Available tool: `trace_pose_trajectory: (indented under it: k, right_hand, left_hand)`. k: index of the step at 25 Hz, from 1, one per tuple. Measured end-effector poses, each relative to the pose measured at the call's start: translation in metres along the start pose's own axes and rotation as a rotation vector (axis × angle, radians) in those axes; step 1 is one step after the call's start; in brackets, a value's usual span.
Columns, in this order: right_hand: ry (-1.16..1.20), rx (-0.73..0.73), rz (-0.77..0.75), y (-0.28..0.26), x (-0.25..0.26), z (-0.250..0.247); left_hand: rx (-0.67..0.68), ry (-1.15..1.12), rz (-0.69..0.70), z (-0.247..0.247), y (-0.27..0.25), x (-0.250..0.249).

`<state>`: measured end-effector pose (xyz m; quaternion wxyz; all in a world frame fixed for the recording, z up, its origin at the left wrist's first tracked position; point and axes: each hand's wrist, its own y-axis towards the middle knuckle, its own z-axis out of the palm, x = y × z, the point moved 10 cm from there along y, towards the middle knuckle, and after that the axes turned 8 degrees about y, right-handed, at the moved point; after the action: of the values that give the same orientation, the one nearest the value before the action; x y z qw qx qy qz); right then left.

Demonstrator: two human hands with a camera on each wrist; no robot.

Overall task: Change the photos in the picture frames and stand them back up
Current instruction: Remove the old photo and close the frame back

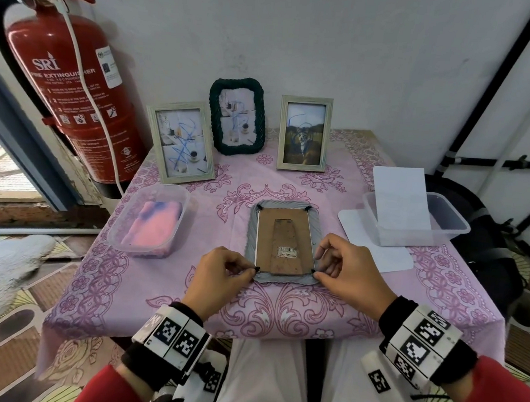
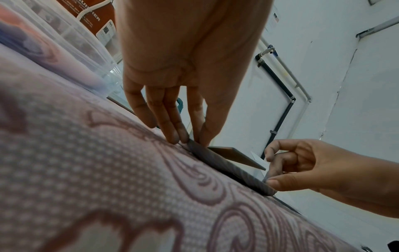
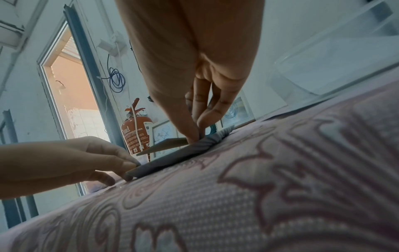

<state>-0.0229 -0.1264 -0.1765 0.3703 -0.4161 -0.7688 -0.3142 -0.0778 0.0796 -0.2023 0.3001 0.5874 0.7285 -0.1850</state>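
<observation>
Grey picture frame (image 1: 282, 241) lies face down on the desk (image 1: 296, 303), long axis running away from the person, stand flap lifted slightly. Left hand (image 1: 218, 277) pinches the near-left retaining clip (image 1: 257, 268), right hand (image 1: 348, 272) pinches the near-right one; both far clips sit well beyond either hand

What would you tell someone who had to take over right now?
Left hand pinches the near left corner of the grey frame; right hand pinches the near right corner.
The grey frame lies face down on the tablecloth, brown backing up and still in.
Three frames stand behind.
Left to do: open the backing, swap the photo, close it and stand it up. Whether the three standing frames are done cannot be told.
</observation>
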Motion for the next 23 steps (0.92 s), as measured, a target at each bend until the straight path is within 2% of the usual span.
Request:
trace_pose_trajectory:
  k: [8, 17, 23]
  right_hand:
    - [-0.038, 0.066, -0.061, 0.001, 0.004, 0.005]
    - [0.033, 0.073, 0.022, 0.003, -0.006, 0.001]
    - [0.046, 0.074, 0.0, 0.003, -0.002, 0.004]
  left_hand:
    - [0.015, -0.028, -0.015, 0.001, 0.0, -0.001]
    - [-0.005, -0.02, -0.019, 0.0, 0.001, -0.003]
    - [-0.004, -0.01, -0.035, 0.001, 0.003, -0.002]
